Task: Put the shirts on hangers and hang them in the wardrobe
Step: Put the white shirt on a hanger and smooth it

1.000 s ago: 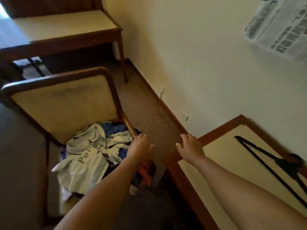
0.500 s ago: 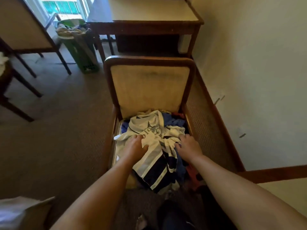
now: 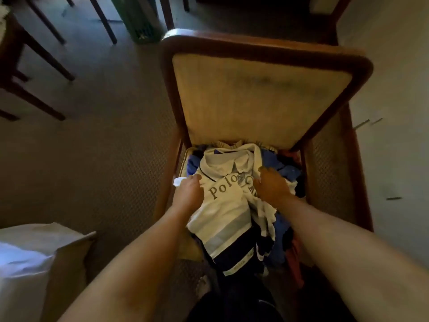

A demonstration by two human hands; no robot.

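A white polo shirt (image 3: 226, 205) with grey "Polo" lettering and navy stripes lies on top of a heap of blue and red clothes (image 3: 282, 169) on a chair seat. My left hand (image 3: 189, 192) grips the shirt's left shoulder area, fingers curled into the cloth. My right hand (image 3: 271, 185) grips the fabric just right of the lettering, beside the collar. No hanger or wardrobe shows in this view.
The wooden chair (image 3: 262, 46) with a beige padded back faces me, close to a pale wall (image 3: 394, 112) on the right. A green bin (image 3: 139, 22) and dark chair legs (image 3: 39, 54) stand on the carpet at upper left. White bedding (image 3: 25, 259) lies at lower left.
The view swung from the desk with the black hanger to the chair and closed in. Both hands reached the pile and took hold of the white polo shirt.
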